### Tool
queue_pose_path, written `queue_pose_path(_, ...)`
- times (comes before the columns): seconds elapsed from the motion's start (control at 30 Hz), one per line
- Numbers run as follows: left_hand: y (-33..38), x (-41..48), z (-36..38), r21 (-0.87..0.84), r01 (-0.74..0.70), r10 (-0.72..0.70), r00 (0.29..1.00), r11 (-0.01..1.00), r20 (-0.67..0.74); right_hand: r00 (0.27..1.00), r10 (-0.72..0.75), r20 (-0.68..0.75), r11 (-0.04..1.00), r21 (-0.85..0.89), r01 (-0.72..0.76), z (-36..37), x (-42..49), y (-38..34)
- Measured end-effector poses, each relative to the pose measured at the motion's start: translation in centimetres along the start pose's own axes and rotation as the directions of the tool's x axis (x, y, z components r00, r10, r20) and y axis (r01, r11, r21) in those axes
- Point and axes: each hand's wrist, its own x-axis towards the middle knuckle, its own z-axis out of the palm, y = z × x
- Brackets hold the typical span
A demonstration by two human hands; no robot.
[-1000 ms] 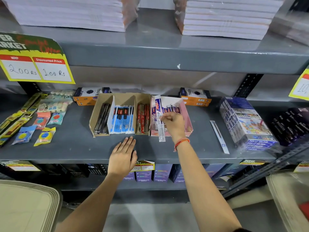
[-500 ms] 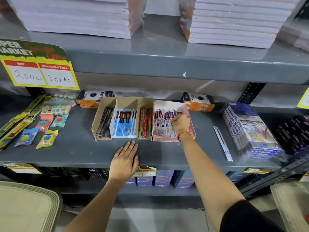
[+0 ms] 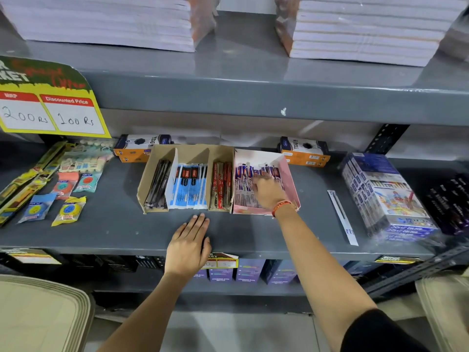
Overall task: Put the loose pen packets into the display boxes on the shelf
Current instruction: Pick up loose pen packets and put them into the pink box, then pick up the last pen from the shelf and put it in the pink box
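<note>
A brown cardboard display box [image 3: 223, 151] on the grey shelf [image 3: 114, 224] holds dark, blue and red pen packets in three slots. Beside it on the right, a pink display box [image 3: 288, 171] holds purple-and-white pen packets [image 3: 242, 184]. My right hand [image 3: 266, 190] lies inside the pink box, fingers spread flat over the packets, gripping nothing. My left hand [image 3: 189, 243] rests flat on the shelf's front edge, fingers apart. One loose white pen packet [image 3: 342, 217] lies on the shelf to the right of the pink box.
Two orange-and-black boxes [image 3: 303, 151] stand behind the display boxes. A wrapped colour-pencil pack [image 3: 385, 196] and dark packs sit at the right. Erasers and small sachets [image 3: 67, 210] lie at the left. Notebook stacks [image 3: 355, 29] fill the shelf above; a yellow price tag [image 3: 50, 113] hangs left.
My right hand carried a purple-and-white packet into the pink box, let it go, and now lies flat over the packets. My left hand has stayed on the shelf edge.
</note>
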Motion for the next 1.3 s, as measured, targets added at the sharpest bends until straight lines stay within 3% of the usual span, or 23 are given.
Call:
queue_pose_path(0.13,0.0,0.0,0.0,-0.007,0.005,-0.005,1.000,1.000,0.004,0.978,-0.020,0.208,1.000,-0.010,0.022,0.6,0.1,0.3)
queue_pose_path(0.23,0.0,0.0,-0.1,0.000,0.002,-0.002,1.000,1.000,0.006,0.975,-0.005,0.222,1.000,0.016,0.001,0.5,0.4,0.2)
queue_pose_path(0.4,0.2,0.0,-0.2,0.018,0.005,-0.005,1.000,1.000,-0.001,0.995,0.045,-0.084,0.978,0.205,-0.027,-0.4,-0.7,0.8)
queue_pose_path(0.5,0.4,0.0,-0.2,0.020,0.006,-0.006,1.000,1.000,-0.007,0.914,0.250,-0.319,0.936,0.322,-0.144,-1.4,-1.9,2.3)
queue_pose_path(0.6,0.5,-0.1,-0.2,0.018,0.001,-0.001,1.000,1.000,-0.017,0.803,0.424,-0.419,0.894,0.337,-0.296,-2.2,-3.6,4.8)
queue_pose_path(0.7,0.6,-0.2,-0.2,0.015,0.002,-0.002,1.000,1.000,-0.018,0.712,0.589,-0.381,0.806,0.341,-0.484,-2.4,-5.6,7.4)
queue_pose_path(0.8,0.6,-0.3,-0.2,0.021,0.005,-0.005,1.000,1.000,-0.020,0.624,0.747,-0.231,0.665,0.283,-0.691,-1.7,-7.1,9.0)
queue_pose_path(0.87,0.6,-0.2,-0.2,0.020,0.007,-0.007,1.000,1.000,-0.023,0.581,0.795,-0.177,0.607,0.259,-0.751,-1.0,-8.0,9.4)
queue_pose_path(1.07,0.5,-0.3,-0.2,0.008,0.014,-0.013,0.999,1.000,-0.037,0.631,0.749,-0.202,0.662,0.187,-0.726,-0.5,-9.1,9.9)
queue_pose_path(1.17,0.6,-0.4,-0.1,-0.007,0.020,-0.020,0.999,1.000,-0.047,0.647,0.736,-0.199,0.676,0.240,-0.696,-1.0,-9.2,10.0)
queue_pose_path(1.3,0.6,-0.4,-0.3,-0.010,0.019,-0.019,0.999,1.000,-0.046,0.610,0.771,-0.182,0.631,0.351,-0.692,-1.9,-9.2,10.1)
